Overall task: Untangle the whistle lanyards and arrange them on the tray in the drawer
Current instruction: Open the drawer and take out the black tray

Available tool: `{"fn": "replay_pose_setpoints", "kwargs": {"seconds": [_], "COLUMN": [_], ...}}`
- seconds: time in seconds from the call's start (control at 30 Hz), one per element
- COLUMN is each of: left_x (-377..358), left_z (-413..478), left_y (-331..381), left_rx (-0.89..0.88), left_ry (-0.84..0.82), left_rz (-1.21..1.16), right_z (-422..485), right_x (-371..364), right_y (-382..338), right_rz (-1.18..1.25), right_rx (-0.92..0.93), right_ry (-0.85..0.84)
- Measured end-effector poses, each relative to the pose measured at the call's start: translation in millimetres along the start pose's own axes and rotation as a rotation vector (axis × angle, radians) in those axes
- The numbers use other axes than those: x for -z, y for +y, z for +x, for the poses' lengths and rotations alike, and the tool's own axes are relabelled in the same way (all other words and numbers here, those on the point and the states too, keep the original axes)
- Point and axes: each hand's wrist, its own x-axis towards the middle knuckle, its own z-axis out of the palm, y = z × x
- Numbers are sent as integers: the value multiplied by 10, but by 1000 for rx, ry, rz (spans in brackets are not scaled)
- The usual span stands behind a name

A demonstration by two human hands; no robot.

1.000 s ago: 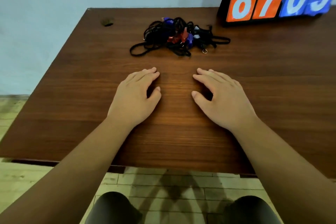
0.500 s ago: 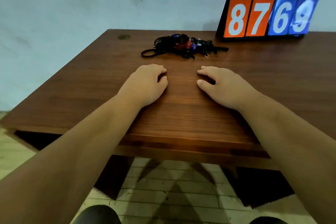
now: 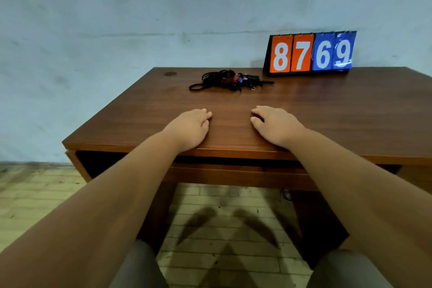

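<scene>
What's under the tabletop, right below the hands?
A wooden drawer front, apparently shut, sits just under the table edge, with tiled floor below it. The drawer's inside, and any tray in it, is covered.

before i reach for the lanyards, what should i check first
1. Hands free: left hand and right hand lie flat on the table, holding nothing: ok.
2. Path: nothing lies between the hands and the lanyard tangle: ok.
3. Lanyards separated: they form one knotted pile: not ok.
4. Drawer open: the drawer front looks shut under the table edge: not ok.
5. Landing spot: the tray is not in view: cannot tell.
6. Clearance: the scoreboard stands apart from the pile, behind and to its right: ok.
</scene>
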Motion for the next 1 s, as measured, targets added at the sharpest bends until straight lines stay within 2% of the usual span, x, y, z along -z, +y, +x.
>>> {"fn": "replay_pose_setpoints", "kwargs": {"seconds": [0.13, 0.33, 0.43, 0.53, 0.63, 0.73, 0.83, 1.0], "left_x": [-89, -279, -410, -567, -739, -855, -887, -966], "left_z": [-286, -776, -1074, -1384, -1558, -1549, -1492, -1374], "left_y": [-48, 55, 83, 81, 42, -2, 0, -108], "left_rx": [-25, -26, -84, -148, -174, -145, -88, -87], "left_ry": [-1, 181, 295, 481, 427, 351, 301, 255], "left_rz": [7, -13, -128, -265, -260, -228, -192, -81], "right_z": [-244, -784, -1070, -1357, -1574, -1638, -1604, -1442], "right_x": [-21, -174, -296, -460, -637, -819, -1005, -1209], "right_y": [-4, -124, -147, -134, -94, -62, -23, 91], "right_rz": [63, 132, 209, 265, 200, 118, 105, 35], "right_rx": [-17, 32, 76, 168, 321, 360, 289, 219], "right_ry": [27, 186, 293, 458, 577, 522, 388, 299]}}
